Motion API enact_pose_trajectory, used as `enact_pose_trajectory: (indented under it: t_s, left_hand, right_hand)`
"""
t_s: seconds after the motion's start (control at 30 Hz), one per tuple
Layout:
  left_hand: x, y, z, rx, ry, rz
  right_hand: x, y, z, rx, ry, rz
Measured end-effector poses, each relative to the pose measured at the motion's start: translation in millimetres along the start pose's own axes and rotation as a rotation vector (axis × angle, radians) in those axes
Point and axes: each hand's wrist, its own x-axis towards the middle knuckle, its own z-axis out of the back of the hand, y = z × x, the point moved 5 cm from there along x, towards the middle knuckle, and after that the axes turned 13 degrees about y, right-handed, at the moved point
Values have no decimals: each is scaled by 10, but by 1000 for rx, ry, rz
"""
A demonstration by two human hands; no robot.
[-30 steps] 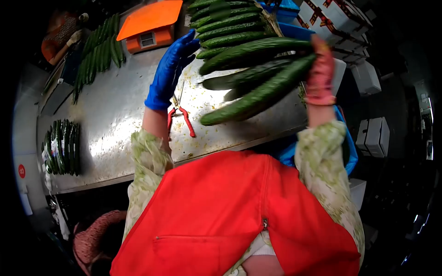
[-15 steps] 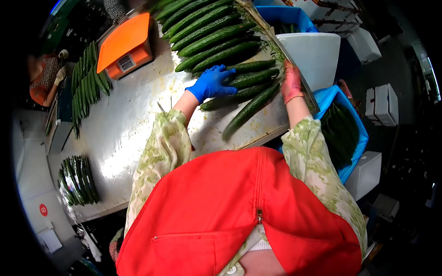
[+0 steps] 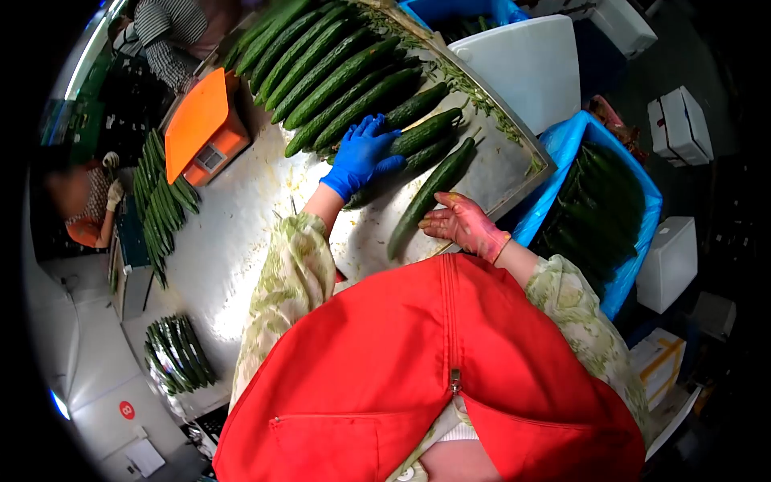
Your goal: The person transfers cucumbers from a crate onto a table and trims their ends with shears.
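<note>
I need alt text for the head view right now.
A blue-gloved left hand lies over cucumbers lined up on a metal table; the pink-gloved right hand is beside the nearest cucumber. An orange scale stands to the left, a blue-lined bin to the right.

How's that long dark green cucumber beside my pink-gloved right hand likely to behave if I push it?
The long dark green cucumber would probably roll, since its body is rounded and the shiny metal table looks flat. It's likely stiff, judging by its thick, fairly straight shape.

Left hand [image 3: 361,159] lies palm down; right hand [image 3: 472,228] loosely bends its fingers [image 3: 440,215].
</note>
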Motion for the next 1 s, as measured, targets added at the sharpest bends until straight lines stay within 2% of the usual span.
enact_pose_trajectory:
  t_s: [0.2, 0.3, 0.4, 0.43, 0.47, 0.53, 0.6, 0.63, 0.67, 0.73, 0.77, 0.87, 0.9, 1.0]
  left_hand:
    - [78, 41, 129, -200, -72, 37]
    - [251, 8, 98, 21, -115, 45]
    - [159, -253, 183, -45, 47, 104]
    - [93, -386, 263, -159, 114, 79]
    - [95, -297, 83, -275, 151, -30]
    - [20, -297, 32, -301, 365, 63]
    - [-127, -95, -18, -753, 260, 264]
    - [-146, -14, 17, -783, 210, 326]
    - [-190, 34, 69, -981, 185, 297]
    - [-211, 62, 259, -955, 151, 407]
    - [-205, -30, 411, -808, 127, 459]
    - [-27, -223, 449, -421, 71, 343]
    - [61, -310, 410, -279, 116, 331]
    - [240, -206, 11, -379, 35, 63]
  right_hand:
    - [79, -19, -32, -51, 59, 48]
    - [121, 3, -17, -8, 63, 44]
    - [92, 22, 17, 31, 92, 84]
    - [33, 60, -26, 14, 47, 93]
    - [36, 73, -16, 16, 24, 96]
    - [16, 70, 52, 20, -29, 94]
    - [21, 50, 83, 4, -25, 75]
    - [13, 57, 73, -13, -5, 75]
    - [6, 74, 62, -31, 16, 79]
    - [13, 88, 45, -21, 34, 89]
    - [25, 85, 46, -26, 28, 92]
    - [52, 57, 46, -44, 48, 103]
    - [36, 73, 21, -52, 45, 109]
    - [0, 104, 7, -31, 79, 115]
